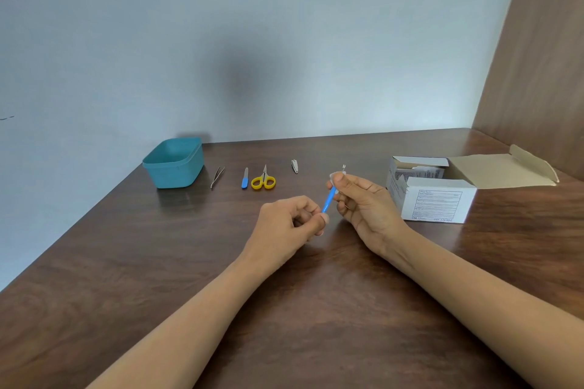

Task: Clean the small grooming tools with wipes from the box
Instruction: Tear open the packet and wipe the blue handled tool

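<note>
My left hand (pixel 292 221) pinches the lower end of a thin tool with a blue handle (pixel 328 199), held tilted above the table. Around the tool's upper part, my right hand (pixel 363 202) pinches a small white wipe (pixel 334 176), and the metal tip pokes out above the fingers. The open white wipe box (pixel 436 199) stands just right of my right hand. On the table behind lie metal tweezers (pixel 217 177), a blue-handled nail file (pixel 245 178), yellow-handled scissors (pixel 263 179) and a small nail clipper (pixel 294 166).
A teal plastic tub (pixel 173 163) stands at the back left by the wall. The box's cardboard lid flap (pixel 505 167) lies open toward the wooden side panel (pixel 537 57) on the right. The brown wooden table (pixel 284 294) spreads out under my forearms.
</note>
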Motion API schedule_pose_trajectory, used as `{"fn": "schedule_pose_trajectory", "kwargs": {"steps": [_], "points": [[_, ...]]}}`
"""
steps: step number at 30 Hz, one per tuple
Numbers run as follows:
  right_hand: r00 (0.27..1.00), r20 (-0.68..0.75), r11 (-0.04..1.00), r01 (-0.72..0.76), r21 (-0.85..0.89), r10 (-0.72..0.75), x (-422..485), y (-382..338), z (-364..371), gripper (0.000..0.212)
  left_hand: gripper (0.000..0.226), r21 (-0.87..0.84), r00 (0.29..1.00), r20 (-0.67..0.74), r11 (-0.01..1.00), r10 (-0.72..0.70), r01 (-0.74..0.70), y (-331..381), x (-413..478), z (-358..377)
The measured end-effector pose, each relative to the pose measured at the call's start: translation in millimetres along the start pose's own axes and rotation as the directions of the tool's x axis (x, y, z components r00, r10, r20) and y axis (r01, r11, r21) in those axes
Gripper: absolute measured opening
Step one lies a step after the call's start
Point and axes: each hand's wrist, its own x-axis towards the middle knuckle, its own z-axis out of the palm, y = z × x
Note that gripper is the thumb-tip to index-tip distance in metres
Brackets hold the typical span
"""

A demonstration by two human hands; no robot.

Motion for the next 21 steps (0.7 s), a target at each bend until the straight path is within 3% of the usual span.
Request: {"fn": "schedule_pose_trajectory", "kwargs": {"steps": [12, 18, 21], "points": [[1.000, -0.015, 1.000, 0.003, 0.011, -0.003, -0.3, 0.5, 2.4, 0.008, 0.016, 0.039, 1.000, -0.007, 0.999, -0.002, 0.002, -1.3, 0.4, 0.7], [0.997, 0.074, 0.998, 0.016, -0.064, -0.012, -2.1, -0.2, 2.0, 0.021, 0.020, 0.072, 0.999, 0.015, 0.996, 0.045, -0.046, 1.8, -2.1, 0.6], [0.997, 0.081, 0.999, -0.014, -0.042, 0.017, -2.3, 0.1, 2.6, 0.016, 0.021, 0.091, 0.999, 0.021, 0.994, 0.051, -0.052, 2.0, -2.2, 0.4]]}}
